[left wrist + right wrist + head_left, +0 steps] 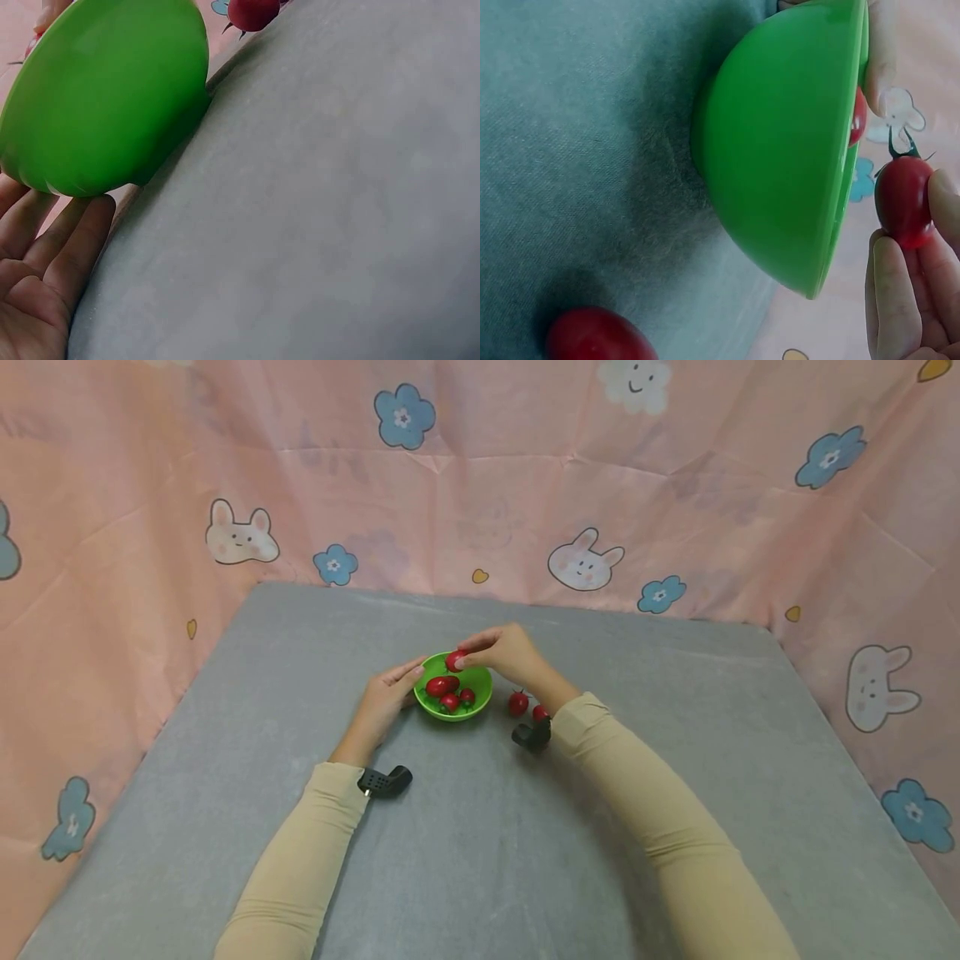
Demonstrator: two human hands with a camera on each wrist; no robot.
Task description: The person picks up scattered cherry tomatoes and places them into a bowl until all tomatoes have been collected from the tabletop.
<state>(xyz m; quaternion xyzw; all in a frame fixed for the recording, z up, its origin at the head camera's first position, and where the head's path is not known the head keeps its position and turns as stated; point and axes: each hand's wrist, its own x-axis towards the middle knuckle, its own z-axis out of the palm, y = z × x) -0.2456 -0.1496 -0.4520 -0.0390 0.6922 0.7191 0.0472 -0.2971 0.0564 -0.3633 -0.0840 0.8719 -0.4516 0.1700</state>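
A green bowl [480, 693] sits on the table with several cherry tomatoes [441, 686] inside. My left hand [381, 703] holds the bowl at its left side, the thumb at the rim and the fingers [73, 247] against the outer wall. Over the far part of the bowl, my right hand [510, 653] pinches a red cherry tomato [904, 199] between thumb and fingertips. That tomato still carries its green stem and is higher than the rim in the right wrist view.
To the right of the bowl lie loose cherry tomatoes [518, 702], one partly hidden behind the right wrist's black camera [532, 735]. Another black camera [385, 782] is on the left wrist. A pink patterned curtain [480, 485] surrounds the grey table [450, 843].
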